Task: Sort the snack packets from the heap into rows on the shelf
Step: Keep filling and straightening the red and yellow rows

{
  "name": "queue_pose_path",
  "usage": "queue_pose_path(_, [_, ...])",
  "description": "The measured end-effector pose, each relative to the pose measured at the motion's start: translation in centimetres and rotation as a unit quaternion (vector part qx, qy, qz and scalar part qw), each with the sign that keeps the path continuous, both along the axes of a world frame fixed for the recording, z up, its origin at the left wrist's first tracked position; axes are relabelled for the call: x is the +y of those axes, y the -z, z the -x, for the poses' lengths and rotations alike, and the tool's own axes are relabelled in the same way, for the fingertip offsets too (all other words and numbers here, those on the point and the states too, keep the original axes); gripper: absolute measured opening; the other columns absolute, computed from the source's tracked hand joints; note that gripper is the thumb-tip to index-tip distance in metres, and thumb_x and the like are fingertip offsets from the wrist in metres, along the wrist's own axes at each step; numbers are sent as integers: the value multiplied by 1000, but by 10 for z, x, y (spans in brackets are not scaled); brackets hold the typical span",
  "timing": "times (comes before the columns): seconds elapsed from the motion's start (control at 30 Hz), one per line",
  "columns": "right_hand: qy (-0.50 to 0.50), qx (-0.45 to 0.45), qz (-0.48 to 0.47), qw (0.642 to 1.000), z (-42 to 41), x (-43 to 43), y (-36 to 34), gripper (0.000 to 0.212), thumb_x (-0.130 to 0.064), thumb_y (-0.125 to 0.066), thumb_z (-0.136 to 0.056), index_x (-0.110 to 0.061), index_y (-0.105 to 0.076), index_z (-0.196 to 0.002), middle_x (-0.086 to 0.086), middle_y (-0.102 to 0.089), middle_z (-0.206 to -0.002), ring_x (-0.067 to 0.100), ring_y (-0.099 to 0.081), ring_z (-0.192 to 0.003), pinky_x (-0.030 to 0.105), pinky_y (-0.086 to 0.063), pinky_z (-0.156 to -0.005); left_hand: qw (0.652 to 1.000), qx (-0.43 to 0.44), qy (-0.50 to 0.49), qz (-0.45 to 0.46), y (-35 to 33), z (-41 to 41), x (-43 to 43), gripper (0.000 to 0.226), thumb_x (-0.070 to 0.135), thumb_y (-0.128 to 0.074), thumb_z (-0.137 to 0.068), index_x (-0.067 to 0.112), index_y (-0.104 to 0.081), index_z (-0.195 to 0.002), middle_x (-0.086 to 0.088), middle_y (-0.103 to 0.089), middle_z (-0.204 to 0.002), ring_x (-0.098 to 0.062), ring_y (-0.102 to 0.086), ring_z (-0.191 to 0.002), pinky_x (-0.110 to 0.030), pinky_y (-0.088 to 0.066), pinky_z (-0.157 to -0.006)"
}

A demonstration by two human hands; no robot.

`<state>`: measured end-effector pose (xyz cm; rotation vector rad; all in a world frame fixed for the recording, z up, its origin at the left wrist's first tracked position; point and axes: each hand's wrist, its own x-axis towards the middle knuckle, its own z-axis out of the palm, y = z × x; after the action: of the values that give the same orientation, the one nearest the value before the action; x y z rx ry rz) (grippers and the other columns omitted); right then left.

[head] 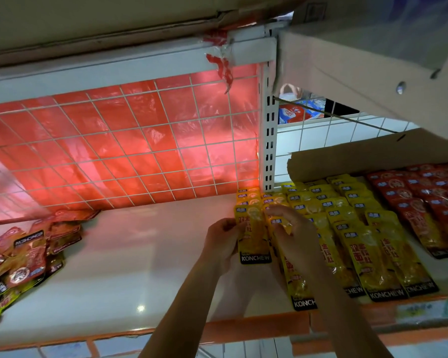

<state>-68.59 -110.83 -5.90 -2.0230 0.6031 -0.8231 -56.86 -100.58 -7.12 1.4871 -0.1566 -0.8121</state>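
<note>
The left hand (224,242) clamps its fingers on a yellow packet (254,237) on the shelf (140,254) while the right hand (294,229), fingers curled, seems to pinch its other edge, squaring it beside the yellow rows (347,218), well apart from the heap (23,257).

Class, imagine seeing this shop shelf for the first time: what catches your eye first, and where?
The glowing red plastic sheet behind the white wire grid fills the shelf's back. At centre, the left hand grips a yellow snack packet while the right hand touches the yellow rows beside it. A jumbled heap of red and yellow packets lies at far left.
</note>
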Motion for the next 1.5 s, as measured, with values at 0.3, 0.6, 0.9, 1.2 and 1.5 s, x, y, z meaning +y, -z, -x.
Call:
queue_pose_path(0.3, [7,93,75,993,4,-3,4,29,-1,-57,-87,-13,-68,-111,2,-65,-116,16,-55,-115,18,-35,-92,935,-271,-26,-226,16,5,-5,19,37,-73,-82,23,-68,-93,7,-72,-87,-7,-66,-75,-24,-54,-69])
queue_pose_path(0.6, [-38,162,124,978,5,-7,12,31,-12,-57,-90,-20,-63,-119,-3,-60,-120,14,-51,-115,18,-37,-93,885,-354,-33,-300,21,12,-11,31,44,-68,-85,19,-66,-103,2,-73,-94,-9,-59,-73,-21,-46,-67])
queue_pose_path(0.9, [-87,171,152,970,-19,19,12,30,-13,-58,-88,-19,-64,-116,1,-60,-118,18,-51,-113,22,-36,-89,834,-413,-57,-360,16,9,5,33,48,-54,-92,23,-66,-112,2,-72,-103,-17,-67,-92,-25,-47,-78])
queue_pose_path(1.2, [-152,173,148,962,-96,126,16,39,-18,-55,-90,-23,-55,-130,-4,-55,-134,15,-47,-124,21,-33,-100,768,-500,-107,-385,9,-41,123,28,33,-57,-93,24,-65,-117,1,-64,-121,-17,-57,-107,-28,-48,-90])
queue_pose_path(1.5, [-248,193,91,945,-178,271,11,42,-19,-54,-92,-22,-49,-134,1,-49,-140,18,-43,-127,24,-33,-103,737,-446,-169,-478,13,-105,274,47,36,-57,-89,19,-50,-131,-5,-47,-137,-25,-40,-127,-36,-37,-100])
